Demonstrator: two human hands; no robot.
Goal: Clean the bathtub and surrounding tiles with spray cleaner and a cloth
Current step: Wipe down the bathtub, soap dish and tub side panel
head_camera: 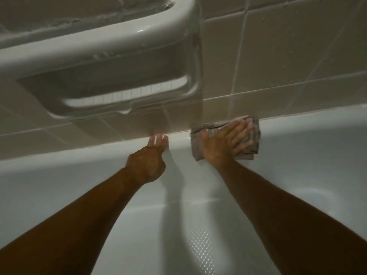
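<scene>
My right hand lies flat, fingers spread, on a folded grey-brown cloth, pressing it against the far rim of the white bathtub where it meets the beige wall tiles. My left hand holds nothing; its fingertips rest on the tub rim just left of the cloth. No spray bottle is in view.
A built-in ceramic soap dish with a grab bar juts from the tiles above my left hand. The tub floor carries a dotted non-slip patch between my forearms. Water drops show on the tiles at the right.
</scene>
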